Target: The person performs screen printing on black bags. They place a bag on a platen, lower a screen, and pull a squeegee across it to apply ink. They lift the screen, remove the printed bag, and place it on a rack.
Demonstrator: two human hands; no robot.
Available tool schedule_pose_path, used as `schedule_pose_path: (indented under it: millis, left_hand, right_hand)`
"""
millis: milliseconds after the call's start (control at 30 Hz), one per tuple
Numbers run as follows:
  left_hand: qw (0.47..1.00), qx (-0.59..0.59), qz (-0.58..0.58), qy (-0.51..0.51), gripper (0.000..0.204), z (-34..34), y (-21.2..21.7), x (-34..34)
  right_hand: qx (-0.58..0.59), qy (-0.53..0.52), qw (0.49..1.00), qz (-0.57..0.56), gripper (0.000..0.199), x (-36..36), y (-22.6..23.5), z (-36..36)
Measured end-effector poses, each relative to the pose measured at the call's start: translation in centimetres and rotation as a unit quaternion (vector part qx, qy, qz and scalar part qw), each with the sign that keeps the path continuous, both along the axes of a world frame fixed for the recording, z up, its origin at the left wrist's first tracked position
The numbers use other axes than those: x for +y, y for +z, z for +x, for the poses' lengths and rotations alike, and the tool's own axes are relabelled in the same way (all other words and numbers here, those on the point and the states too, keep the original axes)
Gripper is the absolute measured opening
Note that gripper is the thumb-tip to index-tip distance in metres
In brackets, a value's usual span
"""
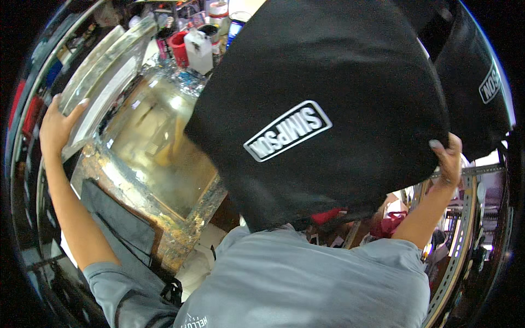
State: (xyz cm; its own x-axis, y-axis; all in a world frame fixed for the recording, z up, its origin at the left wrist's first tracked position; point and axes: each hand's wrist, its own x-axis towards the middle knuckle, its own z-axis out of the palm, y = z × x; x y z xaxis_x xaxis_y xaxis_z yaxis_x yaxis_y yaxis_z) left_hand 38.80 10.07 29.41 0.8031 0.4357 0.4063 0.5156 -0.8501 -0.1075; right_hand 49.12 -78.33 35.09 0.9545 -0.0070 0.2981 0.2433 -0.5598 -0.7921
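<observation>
Ideally, the large black fabric piece with a white-bordered panel, from twelve to two o'clock, stays taut, its edge pinched by the right hand [448, 158] at three. The left hand [59, 124] grips the pale rectangular frame [105, 74] at ten o'clock, best held steady, with fabric kept off the glossy, paint-crusted table [178, 249] around nine.

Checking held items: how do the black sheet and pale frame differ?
The black sheet bears a white print; the pale frame shows none. The sheet bends softly, while the frame looks stiff. The right hand holds the sheet, the left hand the frame. Both are gripped at an edge.
</observation>
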Motion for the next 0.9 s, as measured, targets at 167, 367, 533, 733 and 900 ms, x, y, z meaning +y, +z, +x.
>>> schedule_pose_path:
  millis: [167, 367, 533, 733, 900]
  left_hand:
    - [1.000, -0.003, -0.012, 0.004, 0.104, 0.3, -0.2, -0.3]
    - [1.000, 0.004, -0.008, 0.020, 0.108, 0.6, -0.1, -0.3]
    - [1.000, 0.004, -0.002, 0.011, 0.107, 0.3, -0.6, 1.7]
    - [1.000, 0.007, -0.022, -0.001, 0.105, 1.6, -1.7, 2.9]
    - [1.000, 0.000, -0.016, -0.009, 0.103, 1.2, -2.6, 4.7]
  right_hand:
    - [-0.004, 0.009, 0.996, -0.087, 0.051, -9.5, 7.9, -6.3]
    - [0.048, -0.097, 0.989, -0.104, 0.053, -17.6, 11.0, -10.1]
    - [0.111, -0.060, 0.971, -0.204, 0.051, -14.5, 7.9, -5.7]
    - [0.169, -0.112, 0.877, -0.436, 0.065, -24.0, -6.7, -0.2]
    - [0.154, -0.120, 0.863, -0.467, 0.041, -23.2, -19.6, 4.5]
